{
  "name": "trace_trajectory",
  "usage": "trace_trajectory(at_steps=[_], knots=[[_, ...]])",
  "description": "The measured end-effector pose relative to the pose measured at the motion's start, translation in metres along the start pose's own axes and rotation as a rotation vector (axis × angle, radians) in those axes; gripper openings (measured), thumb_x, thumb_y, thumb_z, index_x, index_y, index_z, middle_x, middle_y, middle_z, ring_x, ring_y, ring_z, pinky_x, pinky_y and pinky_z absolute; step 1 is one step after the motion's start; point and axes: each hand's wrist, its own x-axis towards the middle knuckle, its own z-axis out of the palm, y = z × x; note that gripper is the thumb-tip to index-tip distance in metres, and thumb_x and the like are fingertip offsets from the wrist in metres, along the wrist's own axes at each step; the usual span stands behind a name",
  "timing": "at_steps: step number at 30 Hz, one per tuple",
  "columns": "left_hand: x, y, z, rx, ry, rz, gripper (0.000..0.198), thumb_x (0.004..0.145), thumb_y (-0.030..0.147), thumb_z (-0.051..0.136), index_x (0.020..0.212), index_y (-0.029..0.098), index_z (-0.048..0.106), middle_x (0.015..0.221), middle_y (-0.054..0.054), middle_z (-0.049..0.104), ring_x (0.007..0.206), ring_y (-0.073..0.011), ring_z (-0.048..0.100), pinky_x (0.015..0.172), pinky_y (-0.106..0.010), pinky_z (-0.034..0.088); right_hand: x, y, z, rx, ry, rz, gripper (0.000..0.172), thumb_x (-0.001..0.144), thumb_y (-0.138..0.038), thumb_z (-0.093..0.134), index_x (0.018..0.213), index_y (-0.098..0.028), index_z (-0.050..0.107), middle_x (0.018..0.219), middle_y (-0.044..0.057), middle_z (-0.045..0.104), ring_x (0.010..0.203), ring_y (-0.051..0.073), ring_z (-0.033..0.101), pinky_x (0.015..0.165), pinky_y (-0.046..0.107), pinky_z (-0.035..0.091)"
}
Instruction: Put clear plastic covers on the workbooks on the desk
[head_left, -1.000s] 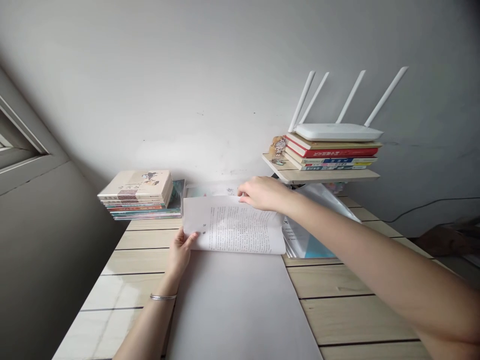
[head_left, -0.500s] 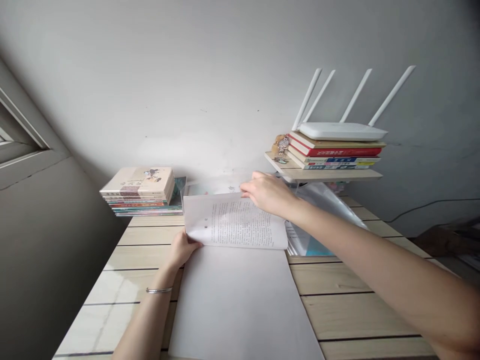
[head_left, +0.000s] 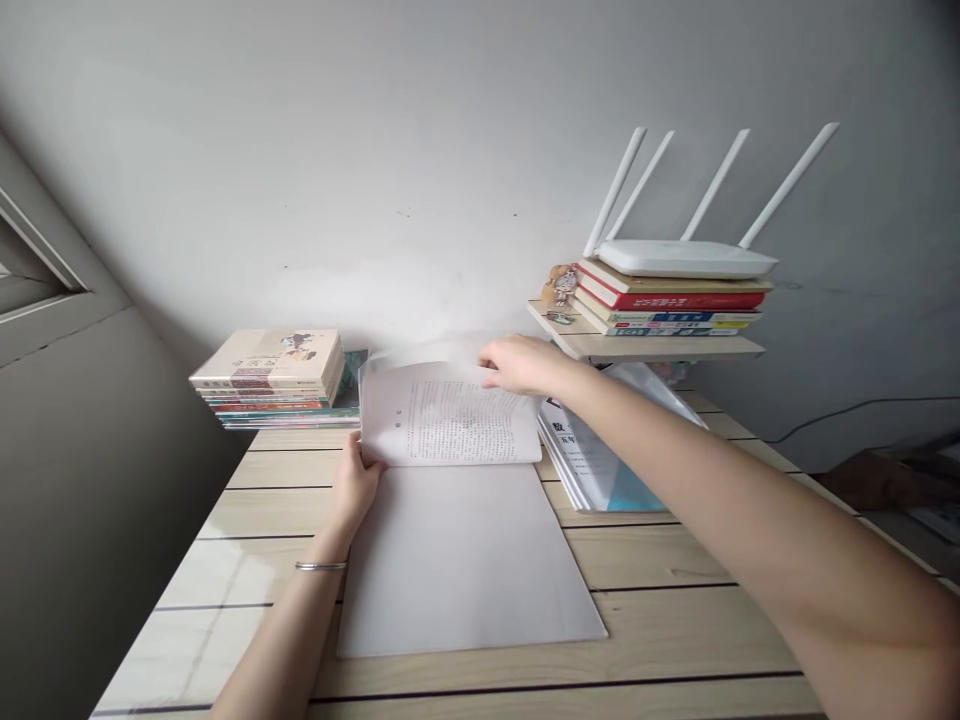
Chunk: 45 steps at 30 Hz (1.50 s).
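Note:
An open book (head_left: 469, 555) lies on the slatted table, its blank white side towards me and its printed page (head_left: 457, 420) raised beyond the fold. My right hand (head_left: 521, 365) pinches the upper edge of that printed part, near its right end. At the left end of the fold, my left hand (head_left: 356, 485) grips the book's edge with the thumb on top. A clear, film-like sheet shows faintly behind the raised page. Beside the book on the right, partly under my right forearm, lies a stack of books in clear covers (head_left: 592, 460).
A pile of books (head_left: 270, 375) stands at the table's back left. On the right, a small shelf (head_left: 660, 347) bears stacked books (head_left: 675, 302), a white router (head_left: 686, 258) with upright antennas, and a small figure (head_left: 560, 287). The wall rises directly behind the slatted table (head_left: 675, 620).
The book has slid away from me, so its near edge now shows on the table. Both hands have moved slightly farther and left with it. More of the covered stack on the right shows.

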Motion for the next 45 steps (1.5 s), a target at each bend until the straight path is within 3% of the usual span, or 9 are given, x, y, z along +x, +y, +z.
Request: trace_trajectory(at_steps=[6, 10, 14, 22, 30, 34, 37, 41, 45], knots=[[-0.050, 0.035, 0.022, 0.436, 0.286, 0.372, 0.062, 0.075, 0.015, 0.064, 0.134, 0.016, 0.044, 0.141, -0.025, 0.039, 0.123, -0.0443, 0.042, 0.096, -0.061, 0.031, 0.017, 0.028, -0.001, -0.074, -0.122, 0.053, 0.010, 0.077, -0.028, 0.067, 0.083, -0.023, 0.073, 0.085, 0.008, 0.072, 0.079, 0.023, 0.066, 0.062, 0.030, 0.040], [-0.108, 0.059, 0.061, 0.509, -0.388, 0.843, 0.047, 0.089, 0.025, 0.052, 0.135, 0.023, 0.046, 0.143, -0.017, 0.043, 0.132, -0.0345, 0.039, 0.104, -0.056, 0.031, 0.024, 0.036, 0.006, -0.046, -0.089, 0.037, 0.014, 0.083, -0.029, 0.059, 0.090, -0.023, 0.071, 0.090, 0.008, 0.071, 0.079, 0.022, 0.064, 0.060, 0.028, 0.039], [-0.137, 0.065, 0.085, 0.614, -0.899, 0.902, 0.065, 0.090, 0.058, 0.039, 0.146, 0.027, 0.031, 0.156, -0.010, 0.022, 0.143, -0.0366, 0.014, 0.111, -0.065, 0.012, 0.029, 0.041, 0.010, -0.042, -0.093, 0.023, 0.016, 0.084, -0.031, 0.058, 0.093, -0.024, 0.069, 0.093, 0.007, 0.070, 0.081, 0.020, 0.063, 0.060, 0.027, 0.037], [-0.129, 0.081, 0.073, 0.699, -1.186, 0.780, 0.069, 0.091, 0.064, 0.013, 0.150, 0.027, 0.014, 0.157, -0.010, 0.002, 0.144, -0.0354, -0.001, 0.109, -0.067, 0.001, 0.038, 0.052, -0.002, -0.098, 0.044, 0.005, 0.017, 0.085, -0.031, 0.055, 0.093, -0.024, 0.069, 0.092, 0.007, 0.070, 0.080, 0.020, 0.062, 0.059, 0.027, 0.033], [-0.129, 0.066, 0.077, 0.578, -1.037, 0.795, 0.061, 0.092, 0.058, 0.030, 0.141, 0.024, 0.042, 0.153, -0.012, 0.029, 0.141, -0.0367, 0.021, 0.112, -0.065, 0.016, 0.034, 0.049, 0.000, -0.020, 0.058, -0.033, 0.017, 0.084, -0.029, 0.055, 0.091, -0.024, 0.069, 0.093, 0.005, 0.071, 0.078, 0.019, 0.062, 0.055, 0.027, 0.031], [-0.076, 0.072, 0.049, 0.416, -0.279, 0.675, 0.029, 0.091, 0.029, 0.045, 0.117, 0.022, 0.055, 0.124, -0.014, 0.054, 0.117, -0.0276, 0.051, 0.101, -0.047, 0.044, 0.024, 0.051, 0.016, -0.003, 0.129, -0.078, 0.017, 0.087, -0.029, 0.054, 0.091, -0.023, 0.069, 0.085, 0.005, 0.072, 0.078, 0.019, 0.062, 0.064, 0.028, 0.035], [-0.013, 0.082, 0.014, 0.198, 0.225, 0.459, 0.043, 0.077, 0.027, 0.064, 0.116, 0.017, 0.049, 0.117, -0.016, 0.053, 0.118, -0.0316, 0.048, 0.099, -0.053, 0.042, 0.013, 0.053, 0.027, 0.017, 0.253, -0.150, 0.017, 0.088, -0.026, 0.053, 0.088, -0.022, 0.069, 0.084, 0.005, 0.072, 0.082, 0.020, 0.062, 0.076, 0.032, 0.038], [0.040, 0.083, -0.017, -0.216, 0.009, 0.125, 0.063, 0.067, 0.032, 0.074, 0.122, 0.019, 0.046, 0.126, -0.015, 0.053, 0.114, -0.0289, 0.054, 0.091, -0.044, 0.048, -0.014, 0.050, 0.039, 0.200, 0.575, -0.190, 0.019, 0.089, -0.025, 0.051, 0.084, -0.024, 0.069, 0.086, 0.005, 0.071, 0.092, 0.023, 0.059, 0.087, 0.039, 0.040], [0.042, 0.071, -0.021, -0.413, -0.335, -0.015, 0.049, 0.063, 0.033, 0.078, 0.106, 0.017, 0.061, 0.101, -0.009, 0.068, 0.090, -0.0231, 0.064, 0.076, -0.034, 0.052, -0.048, 0.052, 0.066, 0.552, 1.040, 0.005, 0.017, 0.088, -0.034, 0.052, 0.095, -0.025, 0.064, 0.100, 0.008, 0.066, 0.095, 0.022, 0.059, 0.086, 0.039, 0.046]])
